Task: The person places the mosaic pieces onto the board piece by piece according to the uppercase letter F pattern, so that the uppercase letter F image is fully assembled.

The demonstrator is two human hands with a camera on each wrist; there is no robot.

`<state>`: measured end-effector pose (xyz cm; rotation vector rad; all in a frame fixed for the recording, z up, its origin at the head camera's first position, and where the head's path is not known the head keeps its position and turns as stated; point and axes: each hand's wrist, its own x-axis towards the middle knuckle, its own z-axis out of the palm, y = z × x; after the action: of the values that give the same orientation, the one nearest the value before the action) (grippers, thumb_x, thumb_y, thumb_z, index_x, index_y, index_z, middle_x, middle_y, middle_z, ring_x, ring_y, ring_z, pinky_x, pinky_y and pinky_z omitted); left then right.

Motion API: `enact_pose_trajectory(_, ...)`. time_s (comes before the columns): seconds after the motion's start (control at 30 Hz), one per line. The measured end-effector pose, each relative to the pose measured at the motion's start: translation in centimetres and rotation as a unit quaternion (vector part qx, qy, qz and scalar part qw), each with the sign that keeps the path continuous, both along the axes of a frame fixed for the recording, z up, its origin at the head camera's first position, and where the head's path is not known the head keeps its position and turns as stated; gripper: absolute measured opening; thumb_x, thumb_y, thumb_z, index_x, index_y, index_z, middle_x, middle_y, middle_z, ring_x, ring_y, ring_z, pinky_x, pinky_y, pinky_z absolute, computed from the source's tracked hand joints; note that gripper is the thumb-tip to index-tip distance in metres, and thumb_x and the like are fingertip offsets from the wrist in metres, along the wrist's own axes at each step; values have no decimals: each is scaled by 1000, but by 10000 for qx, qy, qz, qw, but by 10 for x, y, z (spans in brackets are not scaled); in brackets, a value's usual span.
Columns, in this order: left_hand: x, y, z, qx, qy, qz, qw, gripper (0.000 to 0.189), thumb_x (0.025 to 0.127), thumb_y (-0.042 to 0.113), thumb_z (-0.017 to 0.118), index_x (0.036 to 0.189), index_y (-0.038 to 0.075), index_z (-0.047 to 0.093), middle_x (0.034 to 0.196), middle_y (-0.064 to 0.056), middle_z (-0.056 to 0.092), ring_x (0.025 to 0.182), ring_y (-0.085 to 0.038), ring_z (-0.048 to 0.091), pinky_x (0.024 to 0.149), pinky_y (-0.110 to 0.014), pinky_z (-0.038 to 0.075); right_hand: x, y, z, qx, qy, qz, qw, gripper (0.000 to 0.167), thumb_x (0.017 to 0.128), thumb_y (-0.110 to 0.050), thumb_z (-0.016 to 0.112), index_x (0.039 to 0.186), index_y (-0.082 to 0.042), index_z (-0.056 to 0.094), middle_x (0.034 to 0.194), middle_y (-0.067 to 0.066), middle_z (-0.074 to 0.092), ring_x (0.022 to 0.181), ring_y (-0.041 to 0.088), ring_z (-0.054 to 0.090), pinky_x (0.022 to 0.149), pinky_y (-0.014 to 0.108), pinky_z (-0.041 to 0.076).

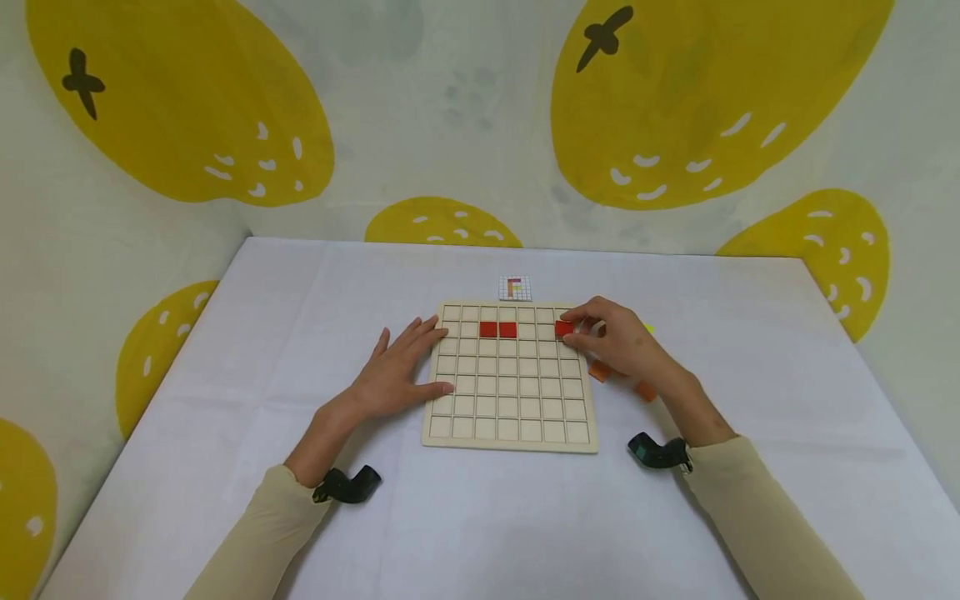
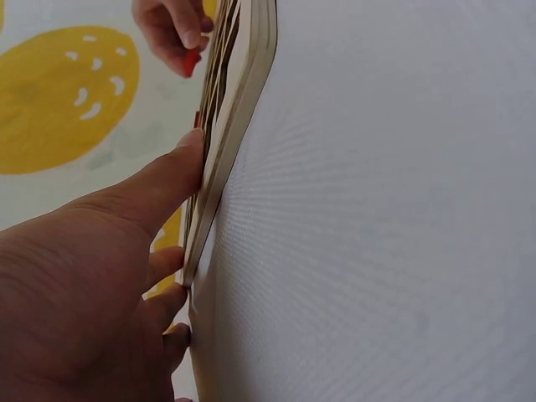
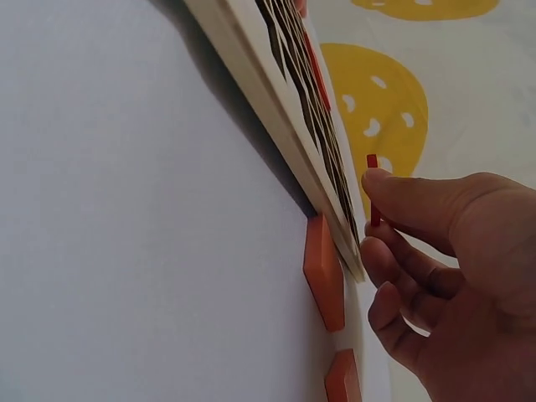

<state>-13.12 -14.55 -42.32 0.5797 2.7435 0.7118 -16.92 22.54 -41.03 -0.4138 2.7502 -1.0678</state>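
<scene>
left hand (image 1: 390,377) — spread, palm down | right hand (image 1: 621,335) — curled, pinching

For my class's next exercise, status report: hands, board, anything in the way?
Left hand on grid board, left edge. Right hand pinching red tile over upper right. Two red tiles in second-farthest row. No obstruction seen.

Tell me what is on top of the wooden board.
Two red tiles sit side by side; the left hand touches the board. The right hand, pinching another tile, hides what is beneath.

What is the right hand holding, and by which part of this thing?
The right hand pinches a red tile by its side nearest that hand.
</scene>
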Motion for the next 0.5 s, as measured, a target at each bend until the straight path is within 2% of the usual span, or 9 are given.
enact_pose_trajectory(0.1,0,1,1,41,28,-22,10000,90,92,52,75,164,19,33,177,-2,20,166,-29,12,130,-67,-1,-1,-4,1,-30,-63,24,10000,32,96,-21,77,127,-12,73,110,7,65,98,21,58,83,28,51)
enact_pose_trajectory(0.33,0,1,1,28,42,1,10000,89,92,51,76,164,18,34,176,-3,20,165,-30,13,130,-68,-1,-3,-15,0,-48,-170,19,9998,33,97,-22,77,128,-13,73,114,7,65,100,22,59,86,34,50)
enact_pose_trajectory(0.5,0,1,2,35,54,-3,10000,89,92,51,76,164,19,34,176,-3,20,165,-30,12,130,-68,-1,-4,-23,-1,-86,-222,46,9997,33,96,-22,77,127,-12,73,113,7,65,99,23,58,86,34,49)
